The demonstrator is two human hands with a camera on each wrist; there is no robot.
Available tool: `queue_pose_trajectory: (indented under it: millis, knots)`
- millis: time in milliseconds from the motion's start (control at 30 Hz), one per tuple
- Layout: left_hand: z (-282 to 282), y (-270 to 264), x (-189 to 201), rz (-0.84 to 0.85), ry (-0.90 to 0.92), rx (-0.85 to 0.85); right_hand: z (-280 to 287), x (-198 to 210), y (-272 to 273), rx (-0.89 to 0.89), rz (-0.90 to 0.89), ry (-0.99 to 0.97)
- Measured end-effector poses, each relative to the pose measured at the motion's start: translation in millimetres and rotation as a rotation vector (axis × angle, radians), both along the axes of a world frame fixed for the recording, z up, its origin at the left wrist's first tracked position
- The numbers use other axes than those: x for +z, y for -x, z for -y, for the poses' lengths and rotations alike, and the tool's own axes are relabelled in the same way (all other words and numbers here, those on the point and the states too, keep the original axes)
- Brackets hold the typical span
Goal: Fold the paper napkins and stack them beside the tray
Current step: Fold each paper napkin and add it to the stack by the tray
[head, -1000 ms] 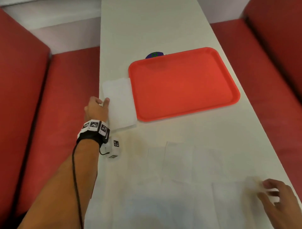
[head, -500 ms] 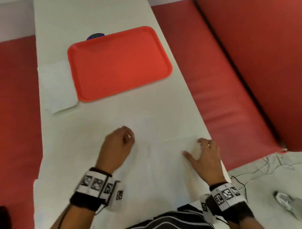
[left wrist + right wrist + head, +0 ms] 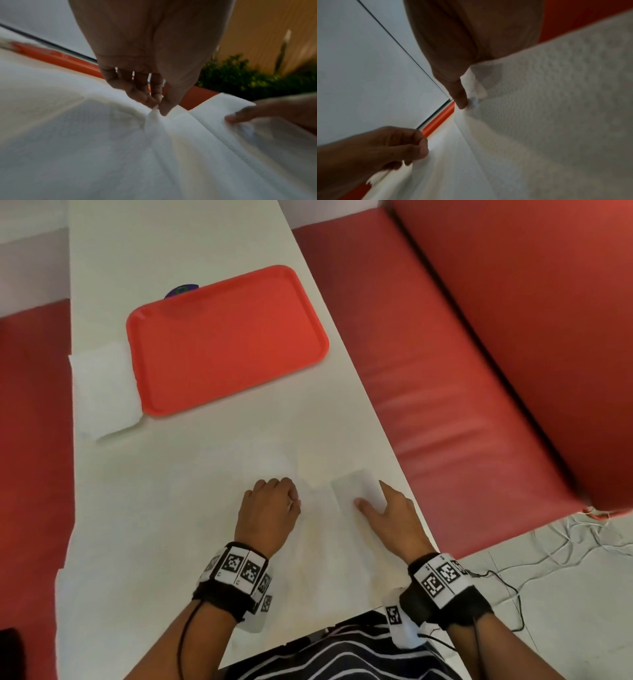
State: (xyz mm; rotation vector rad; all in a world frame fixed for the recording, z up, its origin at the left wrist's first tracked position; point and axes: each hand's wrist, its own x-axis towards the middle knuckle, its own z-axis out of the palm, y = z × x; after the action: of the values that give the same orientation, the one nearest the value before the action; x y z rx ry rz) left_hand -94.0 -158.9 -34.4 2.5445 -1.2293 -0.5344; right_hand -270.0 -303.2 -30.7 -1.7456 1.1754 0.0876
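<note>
A white unfolded napkin (image 3: 329, 546) lies flat on the white table (image 3: 191, 237) in front of me. My left hand (image 3: 295, 500) pinches a small ridge of it near its far edge, plain in the left wrist view (image 3: 158, 108). My right hand (image 3: 371, 495) holds the napkin's far right corner (image 3: 354, 486) lifted and turned back, between thumb and fingers. In the right wrist view the paper (image 3: 539, 108) drapes over the fingers. The orange tray (image 3: 226, 337) sits further back, with a stack of folded napkins (image 3: 102, 392) against its left side.
Red bench seats (image 3: 445, 371) run along both sides of the narrow table. A purple object (image 3: 181, 290) peeks out behind the tray. Thin cables (image 3: 565, 546) lie on the floor at the right. The table's right edge runs close by my right hand.
My left hand left the folded stack and came to the napkin in front of me. Both hands now grip its far edge, and the right corner has lifted. The head view swung right.
</note>
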Motion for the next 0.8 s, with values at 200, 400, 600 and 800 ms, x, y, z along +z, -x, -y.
queue_pose_trajectory:
  millis: [200,400,600,800]
  knots:
    - [4.9,-1.9,19.4,-0.227,0.186,0.161,14.2,48.5,0.1,0.079,0.31,-0.094]
    - [34.0,4.4,51.6,-0.925,0.42,0.391,33.9,112.3,8.0,0.039,0.589,-0.197]
    - [43.3,21.1,65.8,-1.315,0.474,0.349,51.9,106.9,14.2,-0.124,0.631,-0.201]
    - [34.9,13.4,89.5,-0.88,0.557,0.357,37.5,86.8,2.2,-0.244,0.625,-0.259]
